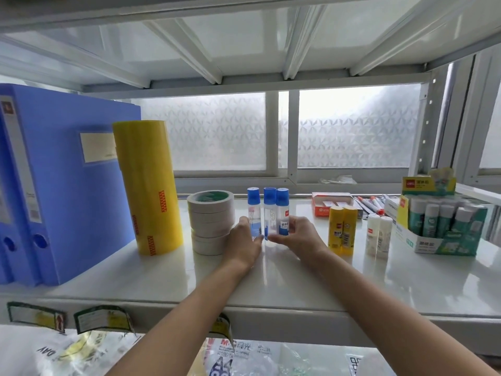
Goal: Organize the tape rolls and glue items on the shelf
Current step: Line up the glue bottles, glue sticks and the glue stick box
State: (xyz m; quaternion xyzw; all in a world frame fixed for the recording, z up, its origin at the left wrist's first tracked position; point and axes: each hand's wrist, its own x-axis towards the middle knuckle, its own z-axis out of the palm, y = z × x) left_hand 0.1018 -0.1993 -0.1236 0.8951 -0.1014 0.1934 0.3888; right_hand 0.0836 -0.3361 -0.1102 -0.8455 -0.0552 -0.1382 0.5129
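Note:
Three clear liquid glue bottles with blue caps [268, 210] stand upright together in the middle of the white shelf [271, 283]. My left hand [245, 245] presses against the left bottle and my right hand [298, 237] grips the right one, so both hands cup the group. Just left of my left hand is a stack of white tape rolls [210, 221], and further left a tall stack of yellow tape rolls [147, 185]. To the right stand two yellow glue sticks [341, 230] and two white glue sticks [378, 236].
Blue file binders [54, 185] fill the shelf's left end. A green display box of glue sticks [444, 221] sits at the right, with a red box [329, 203] and markers [371, 204] behind. An upper shelf hangs close overhead. Price tags hang on the front edge.

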